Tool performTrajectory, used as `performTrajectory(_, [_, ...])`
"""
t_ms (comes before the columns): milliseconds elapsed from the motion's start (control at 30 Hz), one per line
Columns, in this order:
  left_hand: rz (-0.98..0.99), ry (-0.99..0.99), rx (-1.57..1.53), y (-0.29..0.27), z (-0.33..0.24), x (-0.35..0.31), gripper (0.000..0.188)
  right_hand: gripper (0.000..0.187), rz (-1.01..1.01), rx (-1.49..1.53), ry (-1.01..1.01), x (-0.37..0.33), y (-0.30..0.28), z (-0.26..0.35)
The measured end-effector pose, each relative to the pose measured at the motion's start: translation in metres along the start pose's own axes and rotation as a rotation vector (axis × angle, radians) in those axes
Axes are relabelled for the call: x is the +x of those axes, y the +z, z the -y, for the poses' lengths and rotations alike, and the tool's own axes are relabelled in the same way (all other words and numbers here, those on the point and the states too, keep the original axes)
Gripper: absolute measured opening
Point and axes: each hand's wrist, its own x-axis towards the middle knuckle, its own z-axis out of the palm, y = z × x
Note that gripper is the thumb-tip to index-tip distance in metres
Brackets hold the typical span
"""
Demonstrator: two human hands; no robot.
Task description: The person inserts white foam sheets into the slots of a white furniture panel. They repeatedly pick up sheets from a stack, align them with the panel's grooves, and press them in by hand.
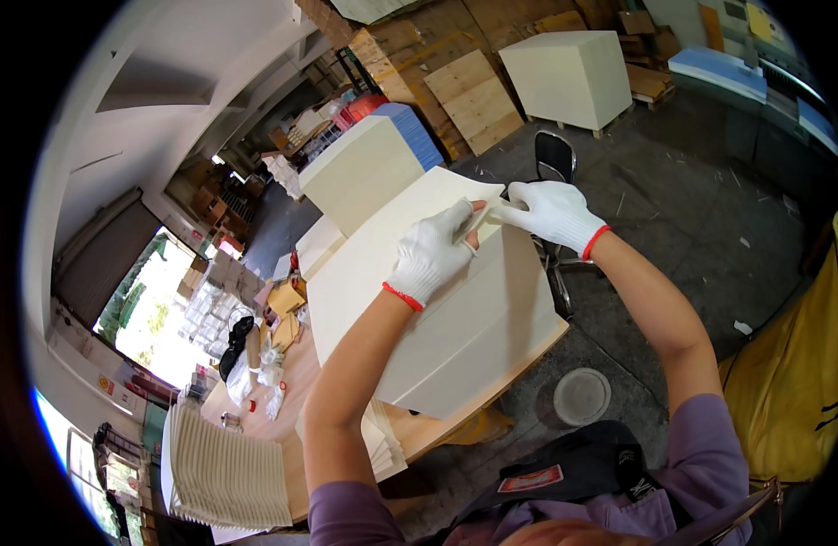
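Note:
A tall stack of cream-white sheets (469, 350) stands on the wooden table in front of me. At its far right corner, the edges of some top sheets (481, 190) are bent up. My left hand (433, 247), in a white knit glove with a red cuff and bare fingertips, grips these raised edges between thumb and fingers. Facing it, my right hand (555, 214), gloved the same way, pinches the sheets' corner with thumb and forefinger. How many sheets are held I cannot tell.
Another cream stack (364, 173) with blue sheets (410, 132) stands beyond. Fanned cream pieces (221, 473) lie on the table (282, 364) at left, near plastic bags and brown paper. A black chair (555, 156) is at the far right, a round bucket (582, 397) on the floor, a yellow cover (792, 364) at right.

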Motion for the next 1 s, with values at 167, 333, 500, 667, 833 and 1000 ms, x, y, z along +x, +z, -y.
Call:
performTrajectory(167, [0.037, -0.142, 0.101, -0.001, -0.002, 0.018, 0.042, 0.050, -0.101, -0.164, -0.212, 0.009, -0.005, -0.004])
performTrajectory(333, [0.005, -0.132, 0.193, 0.006, 0.002, 0.024, 0.039, 0.045, -0.205, 0.046, -0.288, 0.023, 0.006, -0.004])
performTrajectory(500, [0.071, -0.092, -0.203, -0.002, 0.015, 0.012, 0.037, 0.049, -0.108, 0.629, 0.036, 0.020, 0.017, 0.014])
performTrajectory(667, [0.066, -0.144, -0.328, -0.001, 0.012, 0.010, 0.041, 0.052, -0.204, 0.557, 0.068, 0.014, 0.021, 0.016])
performTrajectory(833, [0.075, -0.141, -0.359, -0.003, 0.011, 0.009, 0.044, 0.051, -0.225, 0.561, 0.057, 0.012, 0.023, 0.016])
performTrajectory(1000, [-0.018, -0.070, -0.454, 0.001, 0.013, 0.008, 0.042, 0.053, -0.167, 0.610, 0.118, 0.011, 0.019, 0.019])
